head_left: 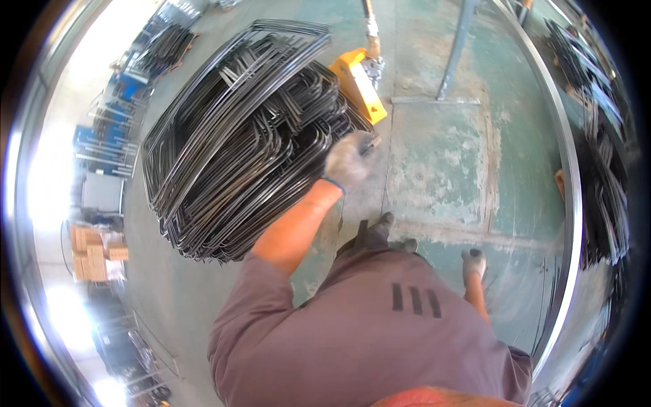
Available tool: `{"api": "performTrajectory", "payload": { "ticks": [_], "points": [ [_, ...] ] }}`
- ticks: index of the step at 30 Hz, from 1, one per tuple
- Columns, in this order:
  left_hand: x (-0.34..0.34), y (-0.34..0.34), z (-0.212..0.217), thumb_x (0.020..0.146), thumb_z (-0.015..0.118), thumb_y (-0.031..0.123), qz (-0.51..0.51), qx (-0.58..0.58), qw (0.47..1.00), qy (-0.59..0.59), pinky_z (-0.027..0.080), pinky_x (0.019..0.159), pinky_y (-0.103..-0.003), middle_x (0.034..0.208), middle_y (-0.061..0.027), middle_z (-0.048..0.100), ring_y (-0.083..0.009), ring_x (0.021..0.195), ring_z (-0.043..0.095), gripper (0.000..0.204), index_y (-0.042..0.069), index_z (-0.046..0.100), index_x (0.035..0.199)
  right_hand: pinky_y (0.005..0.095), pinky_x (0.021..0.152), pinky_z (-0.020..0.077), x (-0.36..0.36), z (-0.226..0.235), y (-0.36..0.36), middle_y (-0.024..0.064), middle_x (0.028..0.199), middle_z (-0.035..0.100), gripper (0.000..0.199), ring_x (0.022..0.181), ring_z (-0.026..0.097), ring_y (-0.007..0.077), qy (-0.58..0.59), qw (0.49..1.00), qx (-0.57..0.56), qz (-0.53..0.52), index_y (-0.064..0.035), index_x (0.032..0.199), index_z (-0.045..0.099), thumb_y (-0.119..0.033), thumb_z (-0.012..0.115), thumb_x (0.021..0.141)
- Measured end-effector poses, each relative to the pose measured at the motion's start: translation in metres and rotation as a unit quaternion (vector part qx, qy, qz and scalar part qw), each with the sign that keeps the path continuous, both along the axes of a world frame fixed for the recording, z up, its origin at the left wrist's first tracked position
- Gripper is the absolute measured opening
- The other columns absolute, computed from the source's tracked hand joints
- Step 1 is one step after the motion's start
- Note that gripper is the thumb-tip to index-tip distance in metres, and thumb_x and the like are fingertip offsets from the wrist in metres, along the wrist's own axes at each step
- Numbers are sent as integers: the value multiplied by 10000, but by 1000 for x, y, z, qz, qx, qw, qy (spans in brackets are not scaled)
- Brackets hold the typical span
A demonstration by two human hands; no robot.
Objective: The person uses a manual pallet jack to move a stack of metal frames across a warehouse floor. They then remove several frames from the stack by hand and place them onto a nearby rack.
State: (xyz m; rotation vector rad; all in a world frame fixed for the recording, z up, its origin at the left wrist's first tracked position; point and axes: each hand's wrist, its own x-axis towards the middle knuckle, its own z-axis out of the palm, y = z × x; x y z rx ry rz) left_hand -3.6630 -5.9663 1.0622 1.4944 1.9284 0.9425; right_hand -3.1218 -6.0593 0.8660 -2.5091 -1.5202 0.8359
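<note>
A big stack of dark bent steel rods [244,136] lies on the green floor ahead of me. My left hand [349,159], in a grey glove, reaches out to the stack's right edge with its fingers closed around a rod end there. My right hand [473,261], also gloved, hangs low beside my hip with the fingers curled and nothing in it. My grey shirt fills the lower middle of the view, and my dark shoes [380,230] show just above it.
A yellow pallet truck [359,85] stands behind the stack, its handle rising to the top edge. A grey post [456,51] stands on the floor. A long shiny metal rail [573,176] curves down the right, with more dark rods [603,197] beyond. Blue racks [108,136] and cardboard boxes [95,252] are at left.
</note>
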Motion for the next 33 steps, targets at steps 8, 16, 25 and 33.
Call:
{"api": "performTrajectory", "payload": {
  "ticks": [8, 16, 25, 33],
  "points": [
    [-268, 0, 5, 903, 847, 269, 158, 14, 947, 279, 560, 1129, -512, 1285, -255, 782, -438, 1242, 725, 466, -1, 776, 1277, 436, 1071, 583, -300, 40, 241, 232, 1298, 809, 598, 1212, 776, 368, 160, 968, 67, 184, 4, 1369, 747, -345, 876, 900],
    [-527, 17, -59, 906, 854, 492, 215, -107, 919, 314, 508, 1184, -541, 1402, -306, 729, -481, 1347, 655, 779, -32, 680, 1455, 399, 1077, 587, -619, 98, 394, 221, 1334, 795, 707, 1242, 765, 315, 240, 915, 116, 303, 38, 1409, 701, -359, 928, 870],
    [-623, 72, -88, 844, 951, 461, 166, -279, 917, 233, 483, 1233, -524, 1539, -281, 627, -457, 1454, 563, 990, -31, 526, 1590, 429, 1152, 566, -914, 145, 629, 232, 1396, 767, 893, 1343, 725, 358, 58, 889, 122, 438, -17, 1520, 635, -450, 964, 810],
    [-621, 136, -110, 872, 956, 261, 381, -222, 876, 198, 468, 1243, -526, 1548, -265, 632, -436, 1466, 567, 795, -55, 599, 1509, 438, 1110, 595, -1116, 61, 862, 231, 1362, 786, 1045, 1268, 767, 341, -11, 856, -16, 517, 13, 1541, 631, -638, 942, 785]
  ]
}}
